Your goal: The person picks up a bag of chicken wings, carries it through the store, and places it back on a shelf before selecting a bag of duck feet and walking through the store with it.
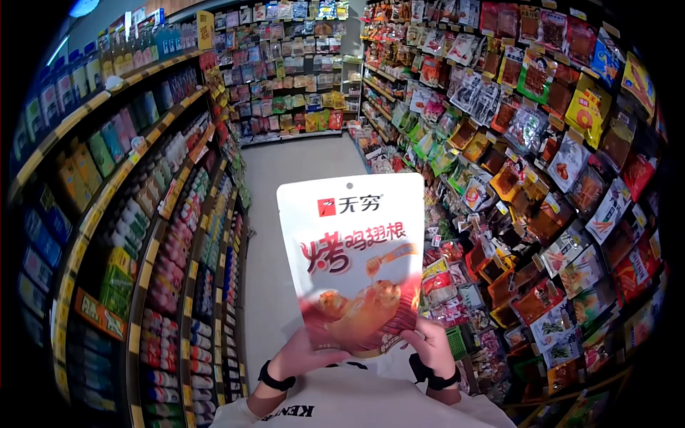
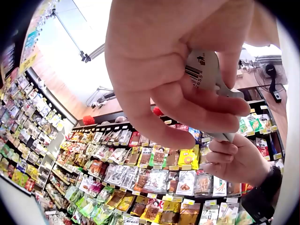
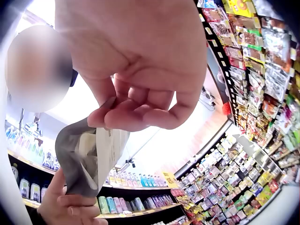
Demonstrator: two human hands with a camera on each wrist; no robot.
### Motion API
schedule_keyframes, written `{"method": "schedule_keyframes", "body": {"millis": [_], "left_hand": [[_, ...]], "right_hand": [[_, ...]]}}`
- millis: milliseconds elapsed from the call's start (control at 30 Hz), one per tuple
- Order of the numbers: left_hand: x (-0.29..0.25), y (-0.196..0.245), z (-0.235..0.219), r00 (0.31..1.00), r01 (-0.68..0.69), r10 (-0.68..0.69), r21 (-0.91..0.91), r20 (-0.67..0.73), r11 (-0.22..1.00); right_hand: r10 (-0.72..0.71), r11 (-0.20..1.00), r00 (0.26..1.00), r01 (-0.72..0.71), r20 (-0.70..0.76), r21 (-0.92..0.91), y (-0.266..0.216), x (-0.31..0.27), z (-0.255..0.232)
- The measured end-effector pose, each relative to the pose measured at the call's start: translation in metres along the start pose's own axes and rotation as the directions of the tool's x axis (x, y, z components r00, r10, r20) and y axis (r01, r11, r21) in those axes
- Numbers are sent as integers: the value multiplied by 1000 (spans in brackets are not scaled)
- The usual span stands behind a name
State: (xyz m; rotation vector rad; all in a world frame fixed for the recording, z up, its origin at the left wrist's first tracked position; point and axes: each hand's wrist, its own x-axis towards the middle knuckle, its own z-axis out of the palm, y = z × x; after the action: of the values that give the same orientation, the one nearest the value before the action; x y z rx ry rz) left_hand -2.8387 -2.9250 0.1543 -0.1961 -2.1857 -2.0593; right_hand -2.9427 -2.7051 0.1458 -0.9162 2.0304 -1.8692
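Note:
A white and red snack pouch (image 1: 360,242) with Chinese lettering and a picture of roasted chicken stands upright before the chest, its printed front towards the head camera. My left hand (image 1: 300,359) grips its lower left corner, thumb along the front. At the lower right corner my right hand (image 1: 434,349) pinches it between thumb and fingers. In the left wrist view the left fingers (image 2: 201,110) curl behind the pouch, and a barcode shows on its back (image 2: 200,70). The right wrist view has the pouch's silver-grey bottom fold (image 3: 77,157) between both hands.
Hanging snack packets (image 1: 528,128) cover the shelf on the right. Bottles and boxes fill the left shelf (image 1: 135,153), and a rack of packets (image 1: 285,71) closes the far end. A pale floor aisle (image 1: 300,157) runs between them. Dark bands circle both wrists.

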Motion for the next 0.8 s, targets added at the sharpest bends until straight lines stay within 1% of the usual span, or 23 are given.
{"method": "schedule_keyframes", "body": {"millis": [33,67,100,167,200,300,367,400,467,500,567,600,633,667,733,767,800], "left_hand": [[8,-5,-9,994,-106,106,-6,-4,994],[13,-9,-17,1000,-15,15,-28,-5,999],[18,-15,-27,1000,-4,4,-26,-6,1000],[28,-30,-46,981,189,-183,-130,57,973],[35,-37,-54,980,199,-194,-131,51,971],[57,-56,-71,977,210,-202,-148,64,966],[75,-65,-81,974,224,-227,-186,2,957],[88,-68,-87,973,228,-232,-188,-2,955],[115,-72,-98,977,211,-212,-83,-13,974],[129,-74,-104,976,215,-217,-87,-19,973],[159,-77,-114,986,168,-167,45,-26,985],[176,-76,-118,985,168,-167,45,-33,985],[193,-74,-120,981,181,-182,-27,-73,983],[209,-72,-123,973,194,-204,-99,-109,976],[241,-68,-129,973,190,-201,-105,-111,976],[259,-69,-131,975,182,-195,-117,-108,976],[276,-75,-135,977,172,-184,-114,-106,978]], "right_hand": [[3,1000,1000,-3,-6,5,4,11,3],[5,1000,1000,-5,0,-15,8,21,6],[8,999,1000,-8,9,-33,14,31,9],[43,999,998,-42,40,-27,28,56,14],[69,997,995,-67,68,-30,34,68,15],[54,997,992,-47,114,-59,46,104,15],[53,997,991,-45,127,-67,59,132,13],[55,996,989,-44,134,-78,65,145,12],[62,995,985,-49,162,-83,71,177,3],[65,995,981,-48,185,-93,74,192,-2],[32,998,983,-20,182,-67,87,222,-9],[3,999,985,3,173,-34,90,239,-13],[-29,1000,986,29,162,-1,93,257,-18],[-31,1000,986,31,166,3,97,273,-26],[-73,996,968,82,242,-28,105,305,-45],[-80,996,968,90,238,-31,109,318,-51],[-86,996,970,86,229,7,114,331,-56]]}}
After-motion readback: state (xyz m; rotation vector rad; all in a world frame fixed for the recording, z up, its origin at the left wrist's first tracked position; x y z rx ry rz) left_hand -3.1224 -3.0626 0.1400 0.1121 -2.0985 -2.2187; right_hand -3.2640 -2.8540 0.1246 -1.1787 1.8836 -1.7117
